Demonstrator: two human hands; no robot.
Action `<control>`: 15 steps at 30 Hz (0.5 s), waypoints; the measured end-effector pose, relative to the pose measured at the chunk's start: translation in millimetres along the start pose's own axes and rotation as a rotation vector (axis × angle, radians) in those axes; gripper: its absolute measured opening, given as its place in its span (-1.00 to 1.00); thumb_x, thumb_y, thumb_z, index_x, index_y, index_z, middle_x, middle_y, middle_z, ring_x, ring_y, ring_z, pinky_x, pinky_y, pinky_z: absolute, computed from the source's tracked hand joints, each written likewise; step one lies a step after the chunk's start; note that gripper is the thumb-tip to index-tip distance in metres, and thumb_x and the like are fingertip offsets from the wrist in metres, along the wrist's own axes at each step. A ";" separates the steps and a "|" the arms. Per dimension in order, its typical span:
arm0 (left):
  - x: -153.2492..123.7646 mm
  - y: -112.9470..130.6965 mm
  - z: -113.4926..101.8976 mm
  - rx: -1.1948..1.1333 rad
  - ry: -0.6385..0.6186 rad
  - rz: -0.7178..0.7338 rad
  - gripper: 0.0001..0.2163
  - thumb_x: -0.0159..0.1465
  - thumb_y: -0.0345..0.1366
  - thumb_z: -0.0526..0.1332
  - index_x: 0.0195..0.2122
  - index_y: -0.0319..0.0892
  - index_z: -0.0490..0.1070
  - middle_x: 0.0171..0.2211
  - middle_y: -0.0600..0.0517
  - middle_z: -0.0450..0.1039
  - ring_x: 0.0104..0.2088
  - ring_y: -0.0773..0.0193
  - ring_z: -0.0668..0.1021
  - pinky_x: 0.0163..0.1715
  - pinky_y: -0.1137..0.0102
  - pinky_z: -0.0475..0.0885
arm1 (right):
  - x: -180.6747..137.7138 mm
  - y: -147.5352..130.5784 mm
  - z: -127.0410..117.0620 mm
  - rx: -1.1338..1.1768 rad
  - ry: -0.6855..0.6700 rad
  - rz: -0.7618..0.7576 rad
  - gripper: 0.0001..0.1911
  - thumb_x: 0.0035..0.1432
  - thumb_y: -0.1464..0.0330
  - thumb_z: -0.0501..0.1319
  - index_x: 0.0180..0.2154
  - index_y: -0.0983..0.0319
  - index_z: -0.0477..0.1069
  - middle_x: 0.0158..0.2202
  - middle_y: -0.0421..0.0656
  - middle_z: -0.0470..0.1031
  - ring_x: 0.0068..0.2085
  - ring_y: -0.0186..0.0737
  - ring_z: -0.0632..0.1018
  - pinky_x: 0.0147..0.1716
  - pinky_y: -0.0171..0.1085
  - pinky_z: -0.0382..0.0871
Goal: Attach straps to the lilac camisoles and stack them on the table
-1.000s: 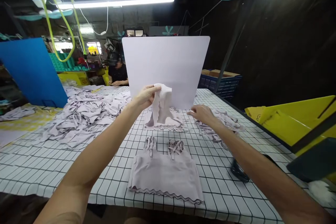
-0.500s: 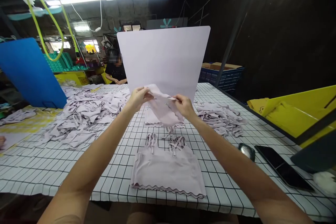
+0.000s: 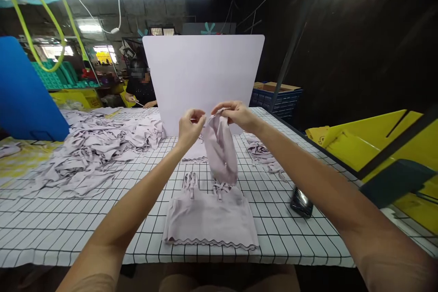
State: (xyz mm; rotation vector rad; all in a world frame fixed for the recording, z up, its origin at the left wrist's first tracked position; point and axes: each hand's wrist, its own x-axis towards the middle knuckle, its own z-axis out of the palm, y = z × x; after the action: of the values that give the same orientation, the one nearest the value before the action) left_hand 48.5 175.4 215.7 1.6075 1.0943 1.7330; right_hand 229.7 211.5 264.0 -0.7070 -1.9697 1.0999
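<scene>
both hands are up over the white cloth-covered table with its black grid lines (image 3: 85, 232), in front of the pale lilac upright board (image 3: 205, 73) that stands at the middle of it. the right hand (image 3: 236, 115) is closed on the top edge of a small pale lilac stretchy garment (image 3: 221, 150), which hangs down loose from the pinch, its lower end dangling just above the table. the left hand (image 3: 190, 127) is beside it, fingers curled and pinched on that same top edge.

nearer than the board, flat on the table, lies a folded pale lilac camisole top with thin straps and a scalloped hem (image 3: 210, 216), straps pointing toward the board. left of the board sprawls a big heap of the same lilac pieces (image 3: 92, 155); right of it sits a smaller pile (image 3: 262, 155). a dark phone (image 3: 301, 201) lies on the table right of the folded top. behind the board's left edge another person in dark clothing (image 3: 140, 91) sits at the table.
</scene>
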 end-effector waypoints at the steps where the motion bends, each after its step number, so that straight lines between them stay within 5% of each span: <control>1: -7.1 5.7 2.5 0.011 0.007 0.054 -0.89 0.22 -0.28 0.33 -0.30 -0.19 0.48 -0.36 0.04 0.50 -0.33 0.36 0.51 -0.31 0.48 0.38 | -1.8 -4.4 -3.0 0.048 -0.011 0.028 -0.82 -0.01 0.42 0.20 -0.33 0.26 0.54 -0.48 -0.21 0.46 -0.45 -0.36 0.44 -0.42 -0.33 0.41; 3: -20.2 14.1 7.1 0.018 -0.064 0.071 -0.85 0.23 -0.22 0.33 -0.27 -0.18 0.48 -0.35 0.03 0.52 -0.33 0.33 0.53 -0.32 0.47 0.40 | -4.4 -13.5 -7.2 0.085 -0.098 0.074 -0.79 -0.05 0.45 0.23 -0.31 0.28 0.56 -0.43 -0.16 0.52 -0.39 -0.29 0.51 -0.32 -0.26 0.49; 6: -28.1 15.3 8.2 -0.040 -0.227 -0.094 -0.78 0.15 -0.25 0.40 -0.23 -0.20 0.46 -0.39 0.04 0.53 -0.39 0.33 0.53 -0.38 0.47 0.38 | -6.7 -23.9 -12.4 -0.028 -0.242 0.055 -0.58 -0.08 0.47 0.30 -0.10 0.26 0.56 -0.35 -0.14 0.59 -0.28 -0.23 0.56 -0.23 -0.22 0.48; 11: -12.9 11.5 -11.5 -0.221 -0.369 -0.231 -0.80 0.15 -0.21 0.41 -0.30 -0.23 0.53 -0.36 -0.01 0.54 -0.41 0.36 0.53 -0.42 0.48 0.38 | -8.9 -29.8 -21.8 -0.482 -0.025 -0.140 -0.89 -0.07 0.35 0.42 -0.46 0.26 0.57 -0.42 -0.17 0.47 -0.35 -0.28 0.44 -0.36 -0.28 0.31; 15: 1.0 25.4 -34.4 -0.171 -0.541 -0.315 -0.72 0.09 -0.16 0.48 -0.28 -0.25 0.59 -0.37 -0.05 0.54 -0.43 0.35 0.53 -0.51 0.52 0.37 | -15.7 -38.7 -29.9 -0.204 -0.040 -0.057 -0.73 0.02 0.23 0.42 -0.51 0.27 0.48 -0.39 -0.17 0.42 -0.34 -0.33 0.40 -0.38 -0.32 0.29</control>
State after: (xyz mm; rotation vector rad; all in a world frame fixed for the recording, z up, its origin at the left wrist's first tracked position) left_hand 18.3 155.6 238.7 1.5654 0.8468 1.0670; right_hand 259.3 194.9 302.6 -0.7352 -2.1439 0.8938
